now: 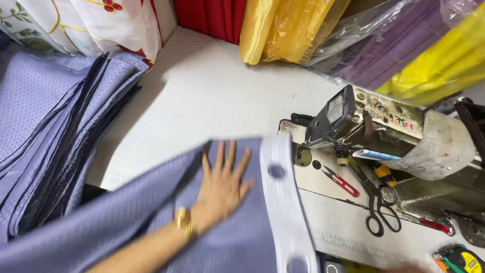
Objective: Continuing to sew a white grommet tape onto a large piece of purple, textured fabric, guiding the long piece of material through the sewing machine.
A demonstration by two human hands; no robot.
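My left hand [222,184] lies flat, fingers spread, on a lavender-blue patterned fabric [126,222] spread over the white table [202,101]. A gold bracelet sits on that wrist. The fabric has a white band with round eyelet holes [280,202] along its right edge, next to the sewing machine [384,131]. My right hand is out of view.
A stack of the same lavender fabric [45,126] lies at the left. Red, yellow and purple folded cloths [288,30] stand at the back. Red thread snips [343,183], black scissors [380,210] and a yellow-green tape measure [459,259] lie by the machine.
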